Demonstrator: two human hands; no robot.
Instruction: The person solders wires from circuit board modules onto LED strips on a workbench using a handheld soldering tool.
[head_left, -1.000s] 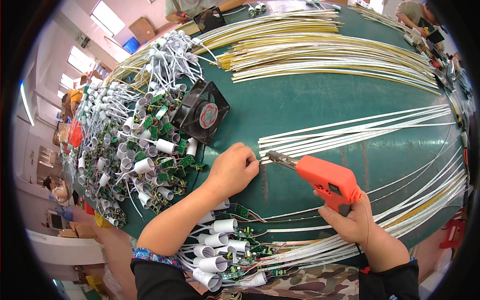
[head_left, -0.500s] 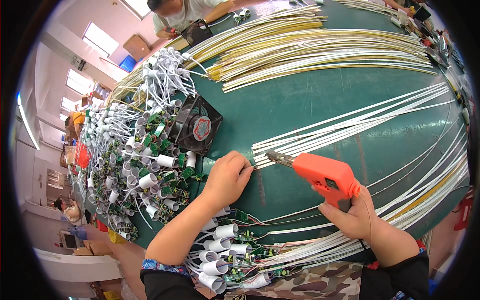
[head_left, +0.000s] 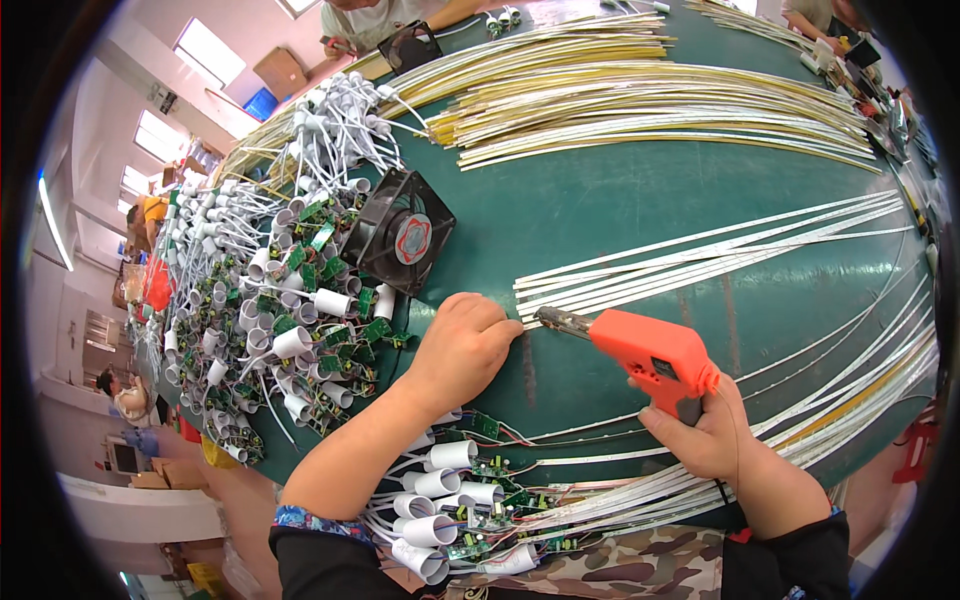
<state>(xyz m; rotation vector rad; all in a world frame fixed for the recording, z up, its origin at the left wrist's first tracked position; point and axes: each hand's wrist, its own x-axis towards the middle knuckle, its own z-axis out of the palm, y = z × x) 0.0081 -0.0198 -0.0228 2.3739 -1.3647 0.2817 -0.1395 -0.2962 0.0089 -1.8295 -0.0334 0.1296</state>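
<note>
An orange soldering gun [head_left: 650,352] is gripped in my right hand [head_left: 705,430], its metal tip pointing left over the near ends of several thin white LED strips [head_left: 700,245]. Closed in a pinch, my left hand [head_left: 465,350] is at the left end of the nearest strip, close to the gun's tip; its fingertips partly hide that end. Below my left forearm lie white lamp sockets [head_left: 435,483] with green circuit boards [head_left: 485,425] wired to them. More LED strips [head_left: 780,450] run from these boards off to the right.
A black fan [head_left: 402,235] stands left of the strips, beside a large heap of white sockets and boards [head_left: 270,300]. Bundles of white and yellow strips [head_left: 650,110] lie across the far side of the green table [head_left: 560,215]. Other people sit at the far edge.
My left hand has shifted slightly right, to the strip's end. The soldering gun stays almost in place, its tip still by the strip ends. The whole view has moved a little.
</note>
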